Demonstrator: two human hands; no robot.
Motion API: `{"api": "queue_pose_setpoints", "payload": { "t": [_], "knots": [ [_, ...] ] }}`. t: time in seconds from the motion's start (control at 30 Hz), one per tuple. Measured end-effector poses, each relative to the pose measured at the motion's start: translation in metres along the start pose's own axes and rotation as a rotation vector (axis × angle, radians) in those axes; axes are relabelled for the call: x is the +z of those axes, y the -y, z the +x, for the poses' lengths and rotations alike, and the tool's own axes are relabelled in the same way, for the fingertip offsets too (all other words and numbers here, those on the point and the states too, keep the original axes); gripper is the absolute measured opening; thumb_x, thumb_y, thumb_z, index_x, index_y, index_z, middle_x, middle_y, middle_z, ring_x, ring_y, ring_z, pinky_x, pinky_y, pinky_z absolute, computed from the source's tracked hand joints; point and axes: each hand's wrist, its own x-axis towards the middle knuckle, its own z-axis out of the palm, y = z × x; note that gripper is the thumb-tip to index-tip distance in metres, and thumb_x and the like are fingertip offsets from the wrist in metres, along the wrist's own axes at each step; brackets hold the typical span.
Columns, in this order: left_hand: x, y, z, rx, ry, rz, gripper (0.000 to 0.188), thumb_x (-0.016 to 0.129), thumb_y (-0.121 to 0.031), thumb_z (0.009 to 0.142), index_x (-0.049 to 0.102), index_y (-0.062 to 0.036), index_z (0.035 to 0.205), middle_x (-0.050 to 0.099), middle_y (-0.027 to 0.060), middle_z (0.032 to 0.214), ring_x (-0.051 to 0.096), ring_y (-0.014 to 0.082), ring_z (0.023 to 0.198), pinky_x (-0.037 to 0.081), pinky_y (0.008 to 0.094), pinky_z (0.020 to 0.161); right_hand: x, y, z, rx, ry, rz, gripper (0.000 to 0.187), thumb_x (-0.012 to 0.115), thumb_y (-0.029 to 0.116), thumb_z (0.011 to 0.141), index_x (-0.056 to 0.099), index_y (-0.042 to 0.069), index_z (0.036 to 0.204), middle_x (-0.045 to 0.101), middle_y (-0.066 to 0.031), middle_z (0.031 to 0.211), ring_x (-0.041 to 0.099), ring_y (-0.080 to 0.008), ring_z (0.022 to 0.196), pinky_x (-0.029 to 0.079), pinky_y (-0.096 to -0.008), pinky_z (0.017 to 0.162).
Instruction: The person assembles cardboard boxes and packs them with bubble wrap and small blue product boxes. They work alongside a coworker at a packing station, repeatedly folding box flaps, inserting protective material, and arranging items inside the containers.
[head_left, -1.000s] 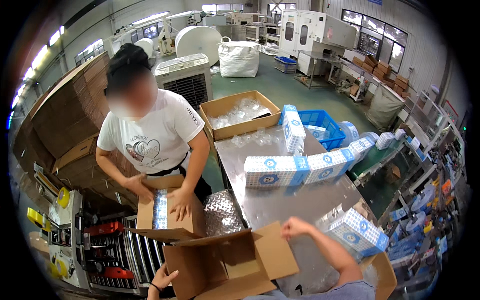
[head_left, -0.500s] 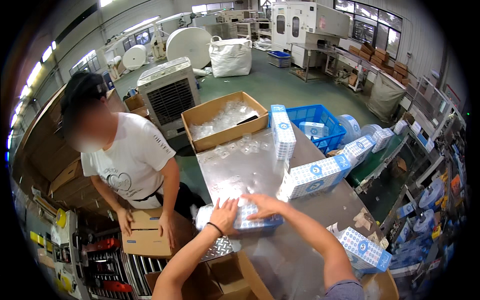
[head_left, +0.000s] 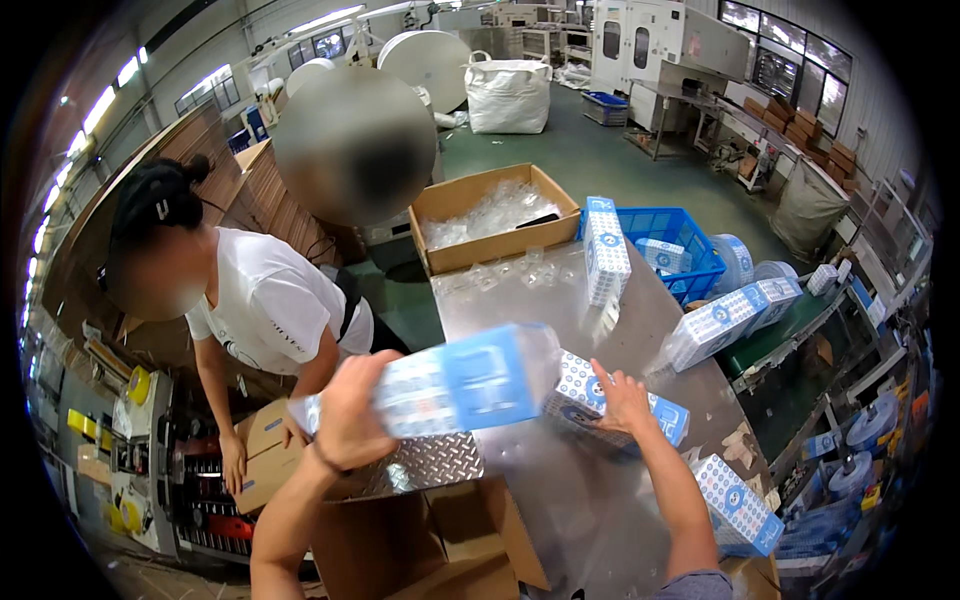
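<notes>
My left hand (head_left: 352, 412) grips a long pack (head_left: 465, 385) in clear film, printed blue and white. It is lifted above the table, blurred by motion. On the metal table (head_left: 560, 490), my right hand (head_left: 624, 403) has its fingers over another long patterned pack (head_left: 577, 385) with a blue end. Farther right, a similar pack (head_left: 712, 328) lies at the table's edge. One more pack (head_left: 606, 250) stands at the far side, and another pack (head_left: 738, 508) lies at the near right. Below my left arm, an open cardboard box (head_left: 385, 535) shows its inside.
At left, a co-worker in a white shirt (head_left: 270, 300) handles a cardboard carton (head_left: 265, 455) over rollers. Beyond the table are a carton of clear plastic pieces (head_left: 425, 235) and a blue crate (head_left: 690, 225). A green conveyor (head_left: 765, 345) with more packs runs along the right.
My left hand has raised a pack off the table. My right hand has left that pack and moved right onto another. The view has shifted, and the co-worker leans lower over the carton.
</notes>
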Motion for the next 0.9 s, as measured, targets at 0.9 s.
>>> {"api": "queue_pose_setpoints", "payload": {
  "t": [0.9],
  "knots": [
    [0.168,0.059,-0.443,-0.526,0.977,-0.252,0.046,0.065,-0.028,0.092,0.059,-0.0071,0.132,0.069,0.0218,0.113,0.069,0.0317,0.101,0.054,0.0439,0.089,0.213,0.373,-0.104,-0.555,0.617,0.172,0.072,0.061,0.011,0.081,0.040,0.012,0.149,0.052,-0.0148,0.143,0.052,-0.0392,0.126,0.039,-0.0610,0.104]
  ]
}}
